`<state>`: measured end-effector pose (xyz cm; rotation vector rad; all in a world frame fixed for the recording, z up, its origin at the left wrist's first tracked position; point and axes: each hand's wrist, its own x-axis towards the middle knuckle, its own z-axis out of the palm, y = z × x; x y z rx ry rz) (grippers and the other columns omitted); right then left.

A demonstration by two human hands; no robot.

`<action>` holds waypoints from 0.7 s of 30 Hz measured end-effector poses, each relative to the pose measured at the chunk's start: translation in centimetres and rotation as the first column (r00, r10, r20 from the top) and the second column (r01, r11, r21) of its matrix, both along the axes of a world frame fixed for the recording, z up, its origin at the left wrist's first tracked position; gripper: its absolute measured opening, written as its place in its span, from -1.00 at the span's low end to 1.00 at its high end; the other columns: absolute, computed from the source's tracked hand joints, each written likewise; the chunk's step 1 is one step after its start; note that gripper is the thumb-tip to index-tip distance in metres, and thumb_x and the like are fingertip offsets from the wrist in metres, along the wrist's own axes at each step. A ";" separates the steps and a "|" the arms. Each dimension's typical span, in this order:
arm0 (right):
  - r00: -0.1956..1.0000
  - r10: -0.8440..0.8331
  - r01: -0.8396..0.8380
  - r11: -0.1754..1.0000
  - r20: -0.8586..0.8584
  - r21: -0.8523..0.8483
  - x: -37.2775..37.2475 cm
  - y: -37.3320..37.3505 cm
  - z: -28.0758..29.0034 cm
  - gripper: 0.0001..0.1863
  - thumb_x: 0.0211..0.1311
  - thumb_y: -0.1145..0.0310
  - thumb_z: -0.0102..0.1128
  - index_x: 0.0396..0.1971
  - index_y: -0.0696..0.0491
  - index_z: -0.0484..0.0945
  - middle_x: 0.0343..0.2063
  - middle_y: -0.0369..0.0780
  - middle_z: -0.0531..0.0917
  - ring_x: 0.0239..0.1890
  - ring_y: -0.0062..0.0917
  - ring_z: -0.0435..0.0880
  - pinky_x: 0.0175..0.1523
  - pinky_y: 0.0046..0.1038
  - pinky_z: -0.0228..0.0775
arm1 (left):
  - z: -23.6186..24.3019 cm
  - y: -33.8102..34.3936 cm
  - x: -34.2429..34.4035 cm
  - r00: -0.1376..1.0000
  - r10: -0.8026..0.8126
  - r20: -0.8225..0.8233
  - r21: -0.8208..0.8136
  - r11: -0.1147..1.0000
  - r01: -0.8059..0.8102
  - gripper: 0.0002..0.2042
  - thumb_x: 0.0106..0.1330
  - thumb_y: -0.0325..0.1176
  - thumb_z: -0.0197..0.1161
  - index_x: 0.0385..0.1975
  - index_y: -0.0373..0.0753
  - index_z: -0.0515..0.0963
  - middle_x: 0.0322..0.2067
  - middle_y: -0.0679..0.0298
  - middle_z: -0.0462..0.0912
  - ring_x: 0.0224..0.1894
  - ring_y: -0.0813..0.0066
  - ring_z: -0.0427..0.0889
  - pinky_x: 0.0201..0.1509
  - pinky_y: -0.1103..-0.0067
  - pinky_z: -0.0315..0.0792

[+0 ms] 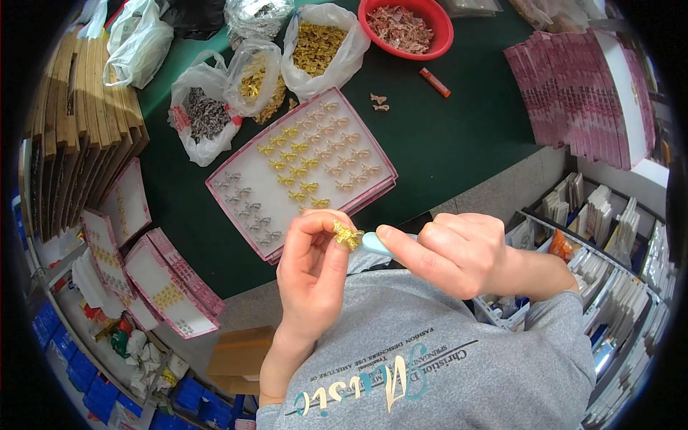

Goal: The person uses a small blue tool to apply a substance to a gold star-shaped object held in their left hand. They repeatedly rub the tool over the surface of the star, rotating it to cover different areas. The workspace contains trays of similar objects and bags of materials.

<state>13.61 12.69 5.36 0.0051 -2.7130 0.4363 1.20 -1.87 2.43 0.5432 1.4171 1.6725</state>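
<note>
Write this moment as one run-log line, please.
Left hand: pinches gold ornament | Right hand: holds pale-blue tool beside it | Pink-edged board: silver, gold and pinkish ornaments in rows

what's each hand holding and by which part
The left hand pinches a gold ornament by its left side. The right hand holds a pale blue object near its rounded end; the rest is hidden.

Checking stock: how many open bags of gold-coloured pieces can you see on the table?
2: a large whitish bag just left of the red bowl, and a smaller clear bag farther left. Others may be hidden.
</note>
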 end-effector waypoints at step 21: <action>0.996 0.005 -0.004 1.000 -0.086 0.011 0.2 0.3 -1.2 -0.57 -0.33 0.46 0.14 -0.26 0.16 0.55 -0.75 -0.42 0.25 -0.76 -0.75 0.30 -0.72 -0.72 0.08 | -1.1 -0.1 -0.5 0.962 -0.002 0.274 0.058 0.998 -0.015 -0.87 0.26 -0.58 -0.02 -0.21 -0.33 0.30 -0.26 0.24 0.42 -0.21 0.62 0.38 -0.07 0.66 0.28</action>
